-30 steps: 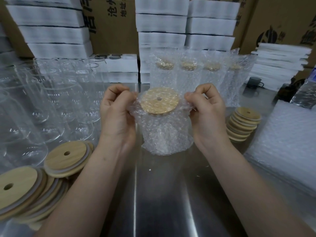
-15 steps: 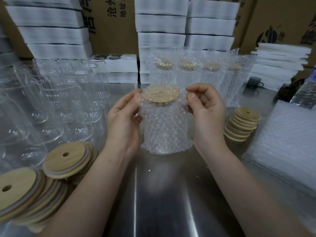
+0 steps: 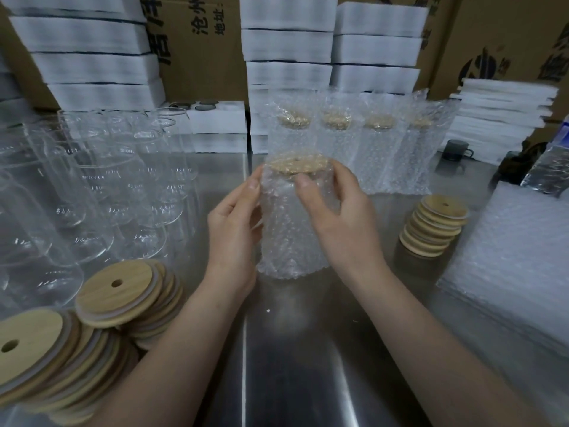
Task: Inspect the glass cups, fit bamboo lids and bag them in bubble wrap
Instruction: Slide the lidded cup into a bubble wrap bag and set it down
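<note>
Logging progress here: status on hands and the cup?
Both hands, left hand and right hand, grip bagged cup. Lid on, upright on table. Nothing obstructing.

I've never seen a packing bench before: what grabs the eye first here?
At centre, two bare hands, left hand and right hand, hold a bubble-wrapped glass cup with a round bamboo lid. Clear empty glass cups crowd the left, and round holed bamboo lids pile up nearest the camera.

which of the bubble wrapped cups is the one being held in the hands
The bagged cup nearest the camera, gripped between the left hand and right hand. The four other bagged cups stand untouched in a row behind it.
</note>
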`<state>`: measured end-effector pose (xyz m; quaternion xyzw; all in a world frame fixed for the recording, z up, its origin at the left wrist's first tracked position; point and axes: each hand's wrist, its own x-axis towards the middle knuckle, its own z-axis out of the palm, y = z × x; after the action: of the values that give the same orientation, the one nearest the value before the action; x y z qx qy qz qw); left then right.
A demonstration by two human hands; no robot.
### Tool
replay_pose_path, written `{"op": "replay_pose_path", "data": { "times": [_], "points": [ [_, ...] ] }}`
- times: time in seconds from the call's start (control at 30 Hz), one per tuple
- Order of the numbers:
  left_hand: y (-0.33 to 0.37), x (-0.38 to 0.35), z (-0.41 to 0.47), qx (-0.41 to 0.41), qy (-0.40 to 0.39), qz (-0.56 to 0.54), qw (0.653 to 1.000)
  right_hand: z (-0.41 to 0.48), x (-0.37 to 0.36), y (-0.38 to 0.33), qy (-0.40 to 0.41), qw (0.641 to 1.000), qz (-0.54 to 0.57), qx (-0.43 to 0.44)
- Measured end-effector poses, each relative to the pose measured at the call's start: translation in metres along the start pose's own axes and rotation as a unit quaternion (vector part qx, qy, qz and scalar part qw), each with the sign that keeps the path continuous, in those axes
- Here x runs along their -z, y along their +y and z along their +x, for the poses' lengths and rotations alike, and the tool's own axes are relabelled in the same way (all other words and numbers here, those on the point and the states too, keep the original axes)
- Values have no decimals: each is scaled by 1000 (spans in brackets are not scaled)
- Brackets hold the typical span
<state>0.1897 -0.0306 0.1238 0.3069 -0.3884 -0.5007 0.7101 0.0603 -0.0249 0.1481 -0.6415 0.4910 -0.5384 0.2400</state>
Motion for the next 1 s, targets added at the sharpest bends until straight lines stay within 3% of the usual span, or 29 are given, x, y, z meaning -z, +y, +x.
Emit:
{"op": "replay_pose_path", "data": {
  "times": [0.17,0.5,0.6,0.73,1.0],
  "points": [
    [-4,-3,-3,-4,-21,29,999,3,-5,4,-8,1000,8,-19],
    [-8,-5,-7,-63,-110,15,992,18,-5,18,85,989,113,-44],
    [-10,0,-6,-125,-121,126,977,24,-6,19,103,987,110,-49],
    [-18,7,-7,-212,-97,339,912,52,6,19,166,976,133,-50],
    [-26,14,1,-156,-38,404,900,122,77,35,277,946,114,-121]
  ]
}}
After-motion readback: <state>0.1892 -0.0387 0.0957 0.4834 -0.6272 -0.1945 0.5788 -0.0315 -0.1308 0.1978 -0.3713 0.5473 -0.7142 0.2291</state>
